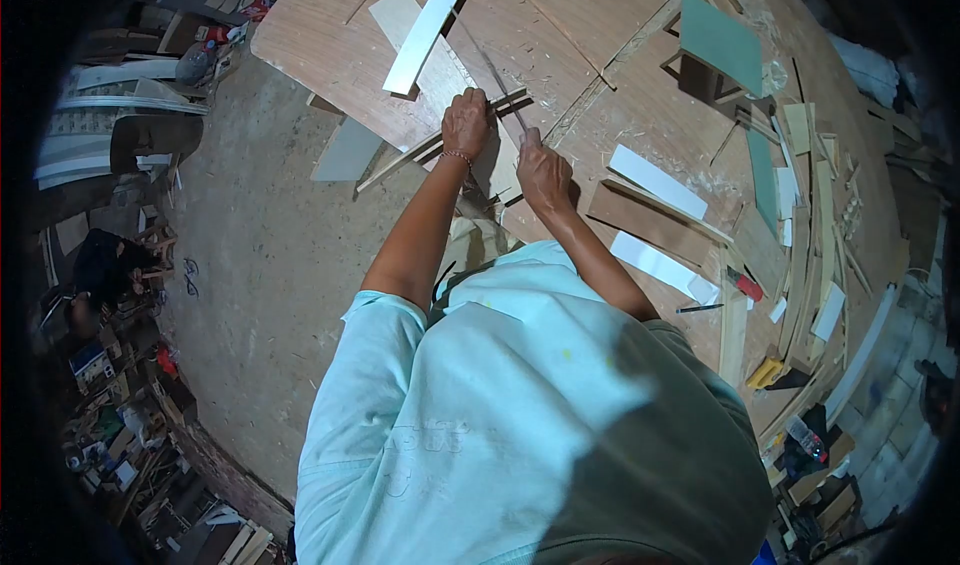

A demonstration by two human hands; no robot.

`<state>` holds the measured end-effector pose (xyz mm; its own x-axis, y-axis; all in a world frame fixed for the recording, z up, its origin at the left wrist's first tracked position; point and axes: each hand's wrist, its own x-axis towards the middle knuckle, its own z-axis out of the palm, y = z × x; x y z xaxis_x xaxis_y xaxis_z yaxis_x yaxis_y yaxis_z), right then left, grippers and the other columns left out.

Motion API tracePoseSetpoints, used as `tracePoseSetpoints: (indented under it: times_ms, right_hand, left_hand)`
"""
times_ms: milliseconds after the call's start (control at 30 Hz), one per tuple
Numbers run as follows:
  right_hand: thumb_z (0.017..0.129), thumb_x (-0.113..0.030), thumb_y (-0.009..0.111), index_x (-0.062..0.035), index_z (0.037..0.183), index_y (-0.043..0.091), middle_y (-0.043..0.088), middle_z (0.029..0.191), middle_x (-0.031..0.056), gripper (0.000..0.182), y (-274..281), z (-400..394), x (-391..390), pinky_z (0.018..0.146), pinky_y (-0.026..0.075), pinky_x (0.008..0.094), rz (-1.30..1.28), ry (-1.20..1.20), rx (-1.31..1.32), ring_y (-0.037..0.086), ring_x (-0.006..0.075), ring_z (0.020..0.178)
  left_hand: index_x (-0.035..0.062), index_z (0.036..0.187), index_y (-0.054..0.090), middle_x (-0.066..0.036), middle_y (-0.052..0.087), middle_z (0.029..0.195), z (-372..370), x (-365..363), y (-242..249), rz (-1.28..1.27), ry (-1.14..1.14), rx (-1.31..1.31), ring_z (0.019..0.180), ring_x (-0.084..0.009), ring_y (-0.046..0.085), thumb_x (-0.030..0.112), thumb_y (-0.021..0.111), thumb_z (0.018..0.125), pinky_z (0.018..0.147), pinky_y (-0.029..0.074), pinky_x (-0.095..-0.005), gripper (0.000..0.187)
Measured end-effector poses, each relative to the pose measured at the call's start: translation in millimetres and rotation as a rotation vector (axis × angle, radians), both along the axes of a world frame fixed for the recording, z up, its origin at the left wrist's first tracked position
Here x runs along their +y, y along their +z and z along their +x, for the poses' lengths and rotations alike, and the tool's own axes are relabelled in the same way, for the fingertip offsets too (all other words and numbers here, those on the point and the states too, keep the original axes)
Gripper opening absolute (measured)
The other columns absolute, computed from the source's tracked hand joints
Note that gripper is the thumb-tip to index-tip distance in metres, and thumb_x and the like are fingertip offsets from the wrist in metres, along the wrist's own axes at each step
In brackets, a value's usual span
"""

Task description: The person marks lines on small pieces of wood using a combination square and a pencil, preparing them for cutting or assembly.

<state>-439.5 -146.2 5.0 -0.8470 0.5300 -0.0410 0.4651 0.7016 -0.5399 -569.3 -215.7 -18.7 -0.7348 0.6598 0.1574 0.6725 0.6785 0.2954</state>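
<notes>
- Grasping thin long tool point(482, 55) near its near end with right hand point(546, 173), the nearer hand to the body; tool type too thin to tell.
- Clenching left hand point(466, 125) over wooden strip point(395, 170), farther off and to the left.
- Strip directly under left grip, long axis from near left to far right, short end out past the fingers.
- Tool running from right grip toward far left, crossing strip at that short end, just right of left hand; contact with wood too small to confirm.
- Below both: pale board point(450, 77), laid on worktable point(640, 115).
- On worktable, right side, near to far: pen point(700, 308), red-handled cutter point(747, 284), white panels point(658, 181), green-topped piece point(722, 45).
- Shavings scattered around.
- Left of worktable: bare-looking concrete floor point(240, 245); piled clutter point(120, 445) along left edge, dim.
</notes>
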Motion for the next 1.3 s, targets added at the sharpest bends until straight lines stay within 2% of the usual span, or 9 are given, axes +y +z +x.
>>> tracePoseSetpoints:
  times_ms: [267,500,600,900,1000,1067,1300]
  right_hand:
    - [0.086,-0.023,0.033,-0.0021,0.089,0.043,0.056,0.064,0.0231,0.023,0.0,-12.3,4.3,0.056,0.042,0.0474,-0.082,-0.005,-0.118,0.056,0.0389,0.065]
    - [0.086,-0.023,0.034,-0.0026,0.088,0.042,0.056,0.064,0.0233,0.022,-11.1,-18.2,4.6,0.056,0.042,0.0481,-0.085,0.023,-0.099,0.056,0.0396,0.065]
    - [0.086,-0.023,0.034,-0.0028,0.087,0.042,0.055,0.063,0.0234,0.022,-11.6,-16.5,4.4,0.056,0.042,0.0484,-0.079,0.03,-0.054,0.056,0.0399,0.064]
    - [0.086,-0.023,0.031,-0.0019,0.085,0.042,0.056,0.064,0.0225,0.024,-20.7,-22.6,6.8,0.057,0.042,0.0484,-0.061,0.05,-0.037,0.056,0.0401,0.064]
    - [0.084,-0.019,0.03,0.0015,0.082,0.042,0.056,0.067,0.0236,0.023,-18.1,-30.2,8.9,0.057,0.045,0.0457,-0.028,0.084,-0.05,0.057,0.0388,0.065]
    - [0.086,-0.022,0.028,-0.0001,0.084,0.042,0.056,0.068,0.0238,0.025,-18.4,-31.9,9.5,0.06,0.043,0.048,-0.105,0.074,-0.072,0.056,0.04,0.069]
    - [0.086,-0.023,0.029,0.0005,0.087,0.042,0.056,0.071,0.0258,0.027,-10.5,-20.6,8.2,0.062,0.043,0.048,-0.099,0.097,-0.167,0.056,0.0407,0.071]
  left_hand:
    - [0.0051,0.079,0.047,-0.01,0.051,0.08,2.0,0.6,0.4,-0.026,0.02,0.016,0.077,-0.0251,0.051,0.02,0.054,0.073,0.065,0.041,-0.0357,0.018]
    - [0.0052,0.08,0.047,-0.01,0.05,0.082,2.0,0.9,2.7,-0.052,0.022,-0.014,0.079,-0.0249,0.05,0.021,0.052,0.074,0.066,0.04,-0.0357,0.018]
    - [0.0036,0.081,0.045,-0.012,0.049,0.082,0.3,1.3,0.0,-0.036,0.018,-0.051,0.08,-0.0278,0.049,0.022,0.053,0.074,0.067,0.04,-0.0384,0.021]
    - [0.0055,0.079,0.048,-0.009,0.05,0.081,6.7,1.9,2.7,-0.025,0.037,0.014,0.078,-0.0248,0.05,0.016,0.051,0.072,0.065,0.039,-0.0357,0.013]
    - [0.0054,0.078,0.048,-0.009,0.05,0.079,6.9,1.6,3.0,-0.003,0.032,0.03,0.077,-0.0246,0.05,0.015,0.052,0.071,0.065,0.039,-0.0358,0.012]
    - [0.0052,0.079,0.048,-0.009,0.05,0.079,7.2,1.9,3.7,-0.001,0.033,0.023,0.077,-0.0246,0.05,0.014,0.052,0.071,0.064,0.04,-0.0357,0.013]
    - [0.0048,0.078,0.049,-0.009,0.05,0.08,12.4,5.9,4.6,-0.071,0.057,0.04,0.077,-0.0241,0.05,0.012,0.051,0.07,0.063,0.041,-0.0356,0.011]
